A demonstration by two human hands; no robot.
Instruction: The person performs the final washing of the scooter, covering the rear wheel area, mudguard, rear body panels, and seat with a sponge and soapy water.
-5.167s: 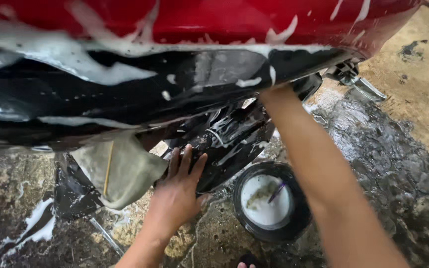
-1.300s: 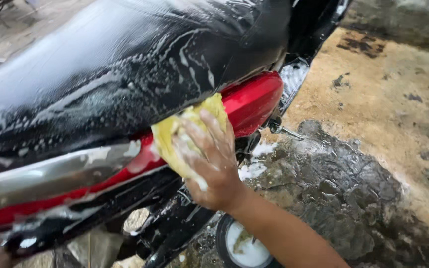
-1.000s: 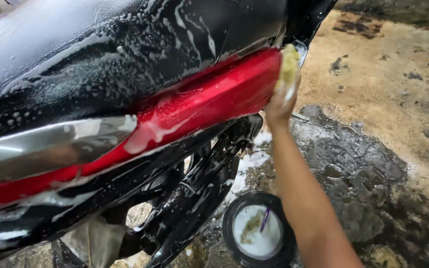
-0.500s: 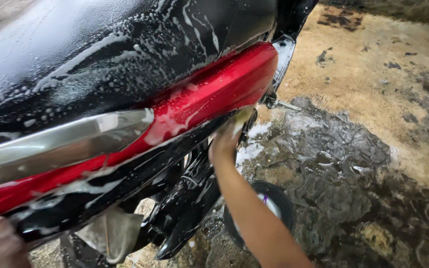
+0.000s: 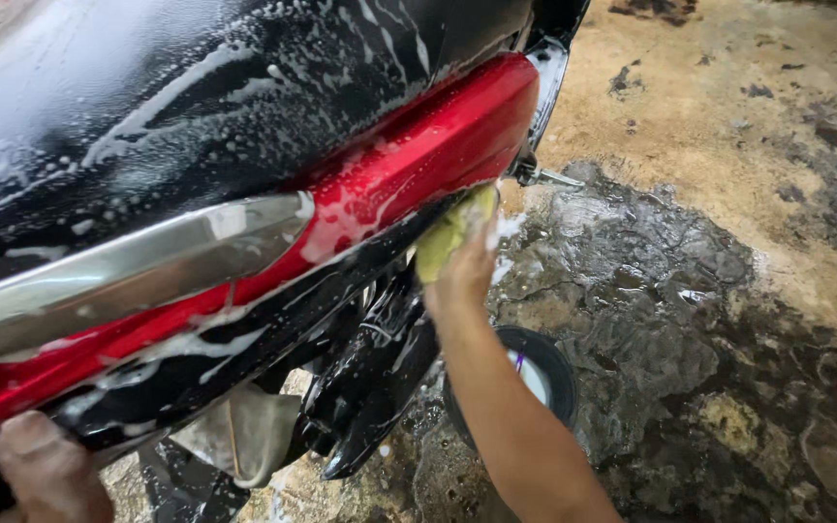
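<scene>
Head view, right hand: the right hand (image 5: 464,276) is grasping a yellow sponge (image 5: 452,232) and pressing it up against the lower edge of the red side panel (image 5: 409,165), where that panel is meeting the black trim below it.
Head view, sponge: it is sitting between the fingers and the bodywork, near the rear end of the panel, soapy and partly hidden by the hand.
Head view, left hand: the left hand (image 5: 46,475) is resting at the bottom left corner, touching the dark lower edge of the motorcycle; only the knuckles are showing, so whether it is gripping anything cannot be told.
Head view, motorcycle: the black seat (image 5: 196,97) is lying wet and streaked with white foam above the red panel; a silver grab rail (image 5: 128,261) is running along the side.
Head view, ground: a round black tub (image 5: 544,373) with pale liquid is standing on the wet stone floor (image 5: 728,291), just behind the right forearm.
</scene>
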